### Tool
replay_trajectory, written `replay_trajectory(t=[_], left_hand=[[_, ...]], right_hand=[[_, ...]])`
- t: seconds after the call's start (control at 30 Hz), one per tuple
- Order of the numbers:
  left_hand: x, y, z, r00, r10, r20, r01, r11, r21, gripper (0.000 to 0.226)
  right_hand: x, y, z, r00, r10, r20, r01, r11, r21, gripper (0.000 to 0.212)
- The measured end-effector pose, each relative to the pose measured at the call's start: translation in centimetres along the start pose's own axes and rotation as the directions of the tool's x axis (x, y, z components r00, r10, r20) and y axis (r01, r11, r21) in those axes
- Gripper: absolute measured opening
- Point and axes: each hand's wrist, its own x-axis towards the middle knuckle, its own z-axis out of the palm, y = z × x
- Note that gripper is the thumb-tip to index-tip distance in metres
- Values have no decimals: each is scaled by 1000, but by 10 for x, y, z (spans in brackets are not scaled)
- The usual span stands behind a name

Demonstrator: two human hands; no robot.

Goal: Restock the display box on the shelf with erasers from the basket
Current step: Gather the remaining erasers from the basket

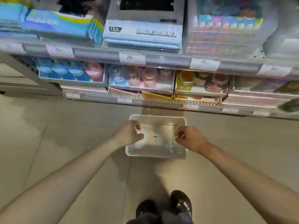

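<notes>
A white mesh basket (157,118) sits on the floor in front of the shelf, with several small pale packaged erasers (155,139) blurred inside it. My left hand (129,132) is over the basket's left side, its fingers pinched on a small pale eraser (140,131). My right hand (191,138) hovers over the right side with thumb and fingers curled together; whether anything is in them is unclear. On the shelf above stand open display boxes, one with blue and pink round items (139,78) directly above the basket.
The lower shelf also holds a blue box (69,71) at left and a yellow box (200,83) at right. Price tags line the shelf edge (131,58). Below me are my dark-shod feet (163,207) on the tiled floor (64,143).
</notes>
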Motion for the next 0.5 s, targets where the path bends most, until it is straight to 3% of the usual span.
replay_trajectory(t=[0.2,0.5], left_hand=[[82,-58,86,999,-46,-10,46,998,40,28],[187,-120,173,993,-103,-60,115,957,265,31]], right_hand=[[82,61,84,1000,1,21,-1,1000,-2,19],[183,115,179,993,-41,109,58,986,-154,21]])
